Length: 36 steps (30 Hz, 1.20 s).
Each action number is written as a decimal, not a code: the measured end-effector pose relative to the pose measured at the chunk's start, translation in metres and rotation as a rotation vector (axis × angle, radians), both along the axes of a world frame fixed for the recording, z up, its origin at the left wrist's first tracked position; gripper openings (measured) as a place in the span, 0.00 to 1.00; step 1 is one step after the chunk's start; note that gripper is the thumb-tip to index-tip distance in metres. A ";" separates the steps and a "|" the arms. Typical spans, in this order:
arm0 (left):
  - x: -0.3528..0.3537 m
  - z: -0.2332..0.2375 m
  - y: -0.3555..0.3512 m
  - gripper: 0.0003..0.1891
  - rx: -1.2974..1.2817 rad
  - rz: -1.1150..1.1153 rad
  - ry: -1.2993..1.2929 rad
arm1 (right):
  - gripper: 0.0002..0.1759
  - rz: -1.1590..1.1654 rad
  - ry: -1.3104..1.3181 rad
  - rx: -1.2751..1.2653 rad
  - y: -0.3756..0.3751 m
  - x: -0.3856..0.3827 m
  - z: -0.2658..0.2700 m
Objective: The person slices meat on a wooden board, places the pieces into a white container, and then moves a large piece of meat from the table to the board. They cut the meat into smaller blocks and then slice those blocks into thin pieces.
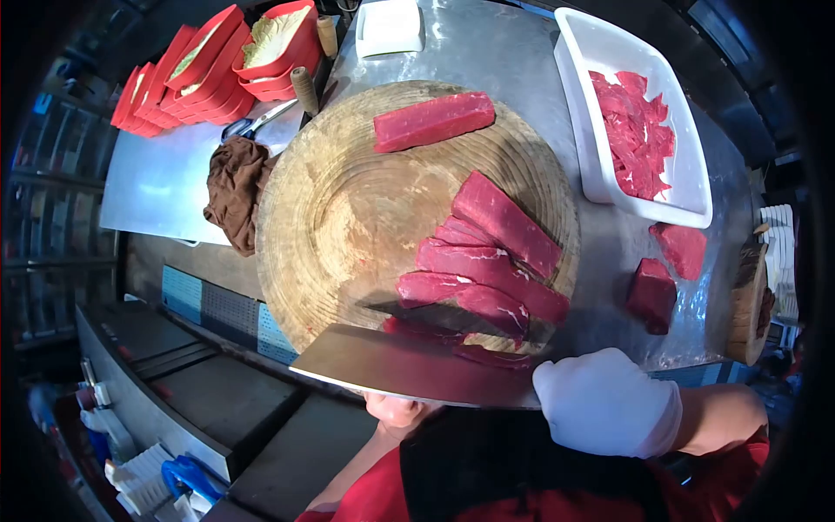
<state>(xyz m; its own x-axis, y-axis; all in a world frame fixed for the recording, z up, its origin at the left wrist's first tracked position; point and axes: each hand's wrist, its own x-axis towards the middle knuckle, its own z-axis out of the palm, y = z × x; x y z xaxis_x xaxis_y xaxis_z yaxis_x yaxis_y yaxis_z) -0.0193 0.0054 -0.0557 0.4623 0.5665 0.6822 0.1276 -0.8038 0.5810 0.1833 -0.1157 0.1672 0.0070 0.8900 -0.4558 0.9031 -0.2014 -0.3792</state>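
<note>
My right hand (607, 402), in a white glove, is closed around the handle end of a broad cleaver (417, 370). The blade lies across the near edge of a round wooden chopping block (322, 217). Below the blade my left hand (398, 411) shows only in part; its fingers are hidden behind the steel. Just beyond the blade, several slabs and slices of raw red meat (487, 270) lie on the block, and some meat is partly covered by the cleaver. One long meat piece (435, 120) rests apart at the block's far side.
A white tub (581, 130) of cut meat stands right, with two meat chunks (652, 296) near it. On the left are a brown cloth (235, 187), scissors (261, 122) and stacked red containers (204, 70) with leafy vegetables. A white tray (389, 28) sits at the back.
</note>
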 end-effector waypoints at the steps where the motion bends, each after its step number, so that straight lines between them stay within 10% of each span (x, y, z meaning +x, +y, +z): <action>1: 0.012 0.012 0.006 0.13 -0.013 0.005 -0.004 | 0.05 0.005 -0.004 -0.013 0.010 0.000 -0.004; 13: 0.031 0.069 0.012 0.09 -0.063 0.000 0.105 | 0.11 0.036 0.169 0.326 0.059 0.019 -0.066; 17: 0.027 0.064 0.008 0.10 -0.086 0.002 0.090 | 0.07 -0.270 0.178 0.094 0.033 0.008 -0.026; 36: 0.015 0.034 -0.002 0.10 -0.141 0.099 0.007 | 0.05 -0.016 0.063 -0.111 0.018 -0.001 -0.006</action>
<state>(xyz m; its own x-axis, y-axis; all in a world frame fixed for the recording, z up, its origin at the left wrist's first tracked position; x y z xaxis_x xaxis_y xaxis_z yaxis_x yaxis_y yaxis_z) -0.0042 0.0030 -0.0220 0.4038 0.6993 0.5899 0.2062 -0.6977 0.6860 0.1826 -0.0982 0.1611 -0.0108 0.8340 -0.5516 0.8748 -0.2594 -0.4093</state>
